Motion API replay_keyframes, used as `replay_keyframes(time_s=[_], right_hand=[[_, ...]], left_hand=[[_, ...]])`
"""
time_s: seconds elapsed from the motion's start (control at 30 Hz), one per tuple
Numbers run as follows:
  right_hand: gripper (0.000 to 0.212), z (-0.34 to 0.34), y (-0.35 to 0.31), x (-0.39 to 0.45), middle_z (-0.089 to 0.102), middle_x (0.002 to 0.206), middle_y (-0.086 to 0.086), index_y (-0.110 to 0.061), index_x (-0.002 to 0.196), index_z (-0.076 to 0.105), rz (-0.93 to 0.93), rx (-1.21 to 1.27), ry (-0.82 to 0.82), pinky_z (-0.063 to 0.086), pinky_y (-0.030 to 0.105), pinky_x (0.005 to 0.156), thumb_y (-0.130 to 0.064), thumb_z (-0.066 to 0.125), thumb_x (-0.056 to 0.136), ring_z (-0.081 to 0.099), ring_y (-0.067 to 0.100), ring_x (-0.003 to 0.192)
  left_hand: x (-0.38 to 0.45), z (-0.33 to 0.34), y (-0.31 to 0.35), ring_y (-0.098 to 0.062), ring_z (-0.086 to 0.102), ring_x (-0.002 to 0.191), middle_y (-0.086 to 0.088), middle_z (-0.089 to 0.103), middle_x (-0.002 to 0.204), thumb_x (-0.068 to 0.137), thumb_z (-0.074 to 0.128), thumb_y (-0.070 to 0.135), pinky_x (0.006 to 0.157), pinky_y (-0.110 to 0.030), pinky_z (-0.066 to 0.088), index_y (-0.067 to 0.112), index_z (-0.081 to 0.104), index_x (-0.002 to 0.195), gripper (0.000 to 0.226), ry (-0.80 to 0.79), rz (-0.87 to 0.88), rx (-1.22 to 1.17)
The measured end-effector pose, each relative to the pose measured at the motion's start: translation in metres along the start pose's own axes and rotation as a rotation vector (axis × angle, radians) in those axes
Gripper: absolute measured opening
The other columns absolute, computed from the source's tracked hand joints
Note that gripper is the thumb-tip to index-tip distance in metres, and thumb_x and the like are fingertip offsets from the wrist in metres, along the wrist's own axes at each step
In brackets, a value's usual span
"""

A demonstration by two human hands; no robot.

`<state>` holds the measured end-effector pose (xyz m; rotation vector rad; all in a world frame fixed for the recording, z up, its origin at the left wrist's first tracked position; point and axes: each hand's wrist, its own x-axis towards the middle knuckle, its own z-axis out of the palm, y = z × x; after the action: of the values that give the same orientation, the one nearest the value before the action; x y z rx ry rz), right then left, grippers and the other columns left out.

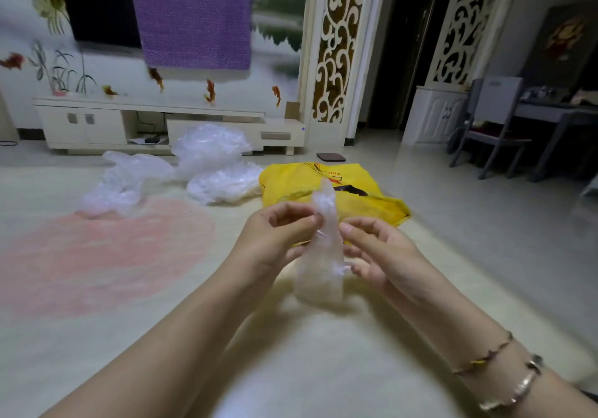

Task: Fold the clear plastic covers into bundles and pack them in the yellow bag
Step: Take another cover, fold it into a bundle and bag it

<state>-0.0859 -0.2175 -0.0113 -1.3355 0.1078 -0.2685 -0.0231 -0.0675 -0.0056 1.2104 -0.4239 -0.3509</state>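
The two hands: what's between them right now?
In the head view, a clear plastic cover stands upright between the left hand and right hand, both gripping it, with the yellow bag behind.

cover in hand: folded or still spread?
Folded, not spread: the clear plastic cover is a narrow upright strip pinched by the left hand and right hand.

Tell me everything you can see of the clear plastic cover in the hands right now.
The clear, crinkled plastic cover is gathered into a narrow upright strip, tapering at the top and wider and looser at the bottom. It is thin and translucent. The left hand pinches it near the middle, and the right hand holds it lower down with curled fingers. It hangs above the pale floor, in front of the yellow plastic bag.
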Motion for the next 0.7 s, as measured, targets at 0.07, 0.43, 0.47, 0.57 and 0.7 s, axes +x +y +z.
replay_keyframes(time_s=[0.07,0.43,0.47,0.57,0.7], right_hand=[[0.043,-0.002,0.002,-0.006,0.068,0.096,0.012,-0.001,0.112,0.061,0.038,-0.089,-0.061,0.051,0.026,0.064,-0.027,0.065,0.079,0.064,0.019,0.083],[0.011,-0.014,-0.009,-0.001,0.065,0.086,0.010,-0.010,0.088,0.053,-0.051,0.078,0.192,0.055,0.026,0.063,-0.013,0.050,0.097,0.063,0.019,0.066],[0.013,-0.018,-0.009,0.002,0.063,0.086,0.011,-0.011,0.086,0.052,-0.061,0.080,0.241,0.054,0.027,0.061,-0.014,0.049,0.098,0.062,0.021,0.066],[0.012,-0.024,-0.006,0.009,0.061,0.089,0.011,-0.013,0.087,0.055,-0.088,0.000,0.350,0.048,0.029,0.061,-0.019,0.052,0.097,0.057,0.023,0.075],[0.010,-0.021,-0.007,0.009,0.065,0.086,0.009,-0.013,0.087,0.057,-0.105,-0.061,0.192,0.051,0.026,0.062,-0.019,0.055,0.095,0.062,0.018,0.071]], left_hand=[[0.000,0.002,-0.001,-0.025,0.065,0.086,-0.016,0.066,0.090,0.085,0.062,-0.003,0.087,-0.040,0.052,0.003,0.064,0.092,0.010,-0.041,0.005,-0.040],[0.003,-0.003,0.004,-0.010,0.058,0.062,-0.005,0.058,0.074,0.082,0.068,-0.003,0.063,-0.027,0.057,0.006,0.064,0.088,0.012,0.074,0.055,0.045],[0.004,-0.005,0.003,-0.010,0.057,0.059,-0.003,0.056,0.072,0.082,0.069,-0.003,0.061,-0.026,0.056,0.005,0.064,0.090,0.012,0.096,0.061,0.096],[0.004,-0.008,0.002,-0.008,0.054,0.056,-0.004,0.054,0.075,0.083,0.068,-0.002,0.057,-0.025,0.056,0.002,0.063,0.099,0.017,0.091,0.007,0.161],[0.004,-0.006,0.006,-0.016,0.062,0.082,-0.004,0.064,0.100,0.087,0.061,0.043,0.070,-0.030,0.056,0.011,0.064,0.106,0.038,0.026,-0.164,0.091]])
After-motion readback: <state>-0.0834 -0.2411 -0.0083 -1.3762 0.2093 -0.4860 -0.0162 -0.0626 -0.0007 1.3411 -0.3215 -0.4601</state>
